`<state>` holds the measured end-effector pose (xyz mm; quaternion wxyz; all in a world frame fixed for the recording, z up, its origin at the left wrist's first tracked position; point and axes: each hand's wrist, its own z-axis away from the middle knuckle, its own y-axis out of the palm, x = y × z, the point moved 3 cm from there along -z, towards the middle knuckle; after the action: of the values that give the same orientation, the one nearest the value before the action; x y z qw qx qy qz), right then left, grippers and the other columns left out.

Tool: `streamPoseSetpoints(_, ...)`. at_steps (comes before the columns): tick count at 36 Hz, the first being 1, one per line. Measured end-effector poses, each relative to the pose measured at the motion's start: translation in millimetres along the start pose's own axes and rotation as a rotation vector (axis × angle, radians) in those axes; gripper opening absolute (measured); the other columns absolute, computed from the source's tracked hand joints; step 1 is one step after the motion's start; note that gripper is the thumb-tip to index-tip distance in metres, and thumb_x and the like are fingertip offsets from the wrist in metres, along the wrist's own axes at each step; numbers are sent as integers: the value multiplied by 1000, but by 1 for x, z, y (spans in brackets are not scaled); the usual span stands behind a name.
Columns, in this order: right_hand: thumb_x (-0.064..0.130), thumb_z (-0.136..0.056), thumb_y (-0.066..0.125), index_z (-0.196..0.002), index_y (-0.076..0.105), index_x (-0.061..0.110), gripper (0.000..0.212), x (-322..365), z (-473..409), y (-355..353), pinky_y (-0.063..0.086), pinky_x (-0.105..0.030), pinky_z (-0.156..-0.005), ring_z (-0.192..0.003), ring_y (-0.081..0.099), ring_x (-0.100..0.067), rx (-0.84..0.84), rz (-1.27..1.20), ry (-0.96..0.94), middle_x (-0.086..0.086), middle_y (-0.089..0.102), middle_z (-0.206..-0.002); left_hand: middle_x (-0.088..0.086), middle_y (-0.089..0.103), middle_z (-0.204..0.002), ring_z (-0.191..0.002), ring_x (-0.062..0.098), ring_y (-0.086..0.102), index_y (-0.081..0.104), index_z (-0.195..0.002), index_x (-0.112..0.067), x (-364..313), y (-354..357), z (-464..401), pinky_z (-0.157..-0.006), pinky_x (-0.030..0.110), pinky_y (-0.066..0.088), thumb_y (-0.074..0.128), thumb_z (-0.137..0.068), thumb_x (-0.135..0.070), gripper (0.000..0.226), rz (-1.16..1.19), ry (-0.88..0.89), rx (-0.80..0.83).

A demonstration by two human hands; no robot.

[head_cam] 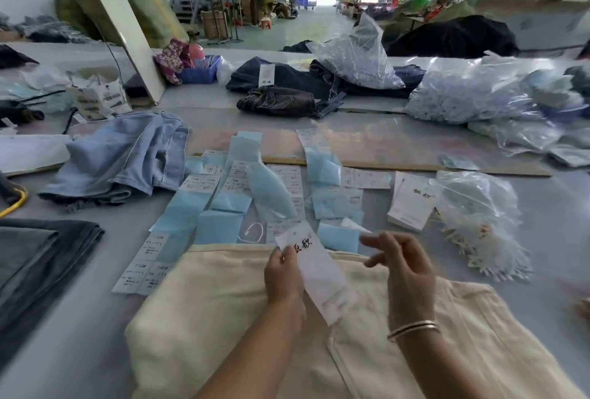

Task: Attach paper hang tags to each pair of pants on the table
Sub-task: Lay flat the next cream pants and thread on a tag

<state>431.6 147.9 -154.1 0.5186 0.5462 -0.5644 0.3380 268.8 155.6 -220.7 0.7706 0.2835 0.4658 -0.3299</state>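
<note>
Cream pants (204,319) lie flat on the near part of the table (83,319), right under my hands. My left hand (282,274) pinches a white paper hang tag (319,274) by its left edge, holding it just above the fabric. My right hand (400,267) hovers just right of the tag, fingers loosely curled, gripping nothing. A stack of tags (412,204) sits farther right, beside a clear bag (479,204).

Grey table (95,319) bears cream pants (207,319), tags (204,183).

White paper hang tag (316,274) — handwritten characters, tilted — above cream pants (207,319) lying flat on the table.
</note>
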Motion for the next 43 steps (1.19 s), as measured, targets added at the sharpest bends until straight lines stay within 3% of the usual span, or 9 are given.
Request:
streamPoseSetpoints(3,34,-85,60,-86,66,45,13,-22,20,-7,50,-18,-68,-74,68,-9,69,337,-54,8,73,-84,13,70,-88,-91,38,66,62,-78,-16,18,0,11,-86,57,52,49,-98,-19,25,72,-61,8)
streamPoseSetpoints(5,21,-89,63,-94,59,53,33,-37,31,-8,48,-28,-82,-89,65,-12,153,563,-85,22,68,-93,13,70,-90,-91,37,66,64,-83,-17,28,-3,17,-86,57,51,47,-99,-19,23,44,5,29)
streamPoseSetpoints(8,19,-88,67,-102,68,41,26,-43,40,-4,45,-37,-86,-89,59,-7,169,745,-233,19,70,-98,9,71,-94,-91,32,66,64,-92,-21,34,-9,24,-86,50,52,44,-100,-19,22,37,121,62)
streamPoseSetpoints(11,23,-87,66,-108,72,27,22,-44,40,-2,42,-40,-93,-92,63,-7,167,804,-282,7,73,-103,7,69,-100,-93,28,65,62,-98,-23,32,-11,25,-83,43,52,42,-101,-19,21,47,141,28)
streamPoseSetpoints(22,35,-92,58,-115,68,34,25,-56,43,3,-4,-34,-116,-121,55,-8,376,988,-259,9,68,-117,11,67,-101,-96,31,62,58,-94,-21,29,-11,26,-90,49,49,37,-103,-17,24,158,105,-19)
streamPoseSetpoints(27,43,-94,52,-113,65,38,24,-57,44,4,-11,-40,-115,-127,47,-8,455,1062,-255,15,66,-117,13,69,-102,-91,30,66,56,-109,-14,26,-9,27,-85,47,52,58,-94,-13,15,168,55,58)
streamPoseSetpoints(34,29,-69,84,-88,76,34,22,-43,46,5,29,-64,-104,-97,64,-30,407,1099,-384,-4,66,-107,11,70,-98,-86,30,68,59,-109,-9,26,-5,22,-76,43,57,66,-82,-1,29,3,20,-34)
streamPoseSetpoints(39,30,-59,89,-80,76,35,26,-37,52,8,23,-46,-105,-111,64,-27,552,1142,-605,1,68,-118,16,70,-93,-78,31,67,62,-104,-4,27,-3,13,-71,41,55,66,-81,3,24,30,-84,-25)
streamPoseSetpoints(43,39,-66,83,-88,76,38,23,-36,65,9,33,-47,-104,-112,63,-13,693,1266,-645,16,68,-113,13,67,-76,-62,28,62,64,-89,-5,25,1,8,-60,34,51,66,-82,5,12,113,-173,37)
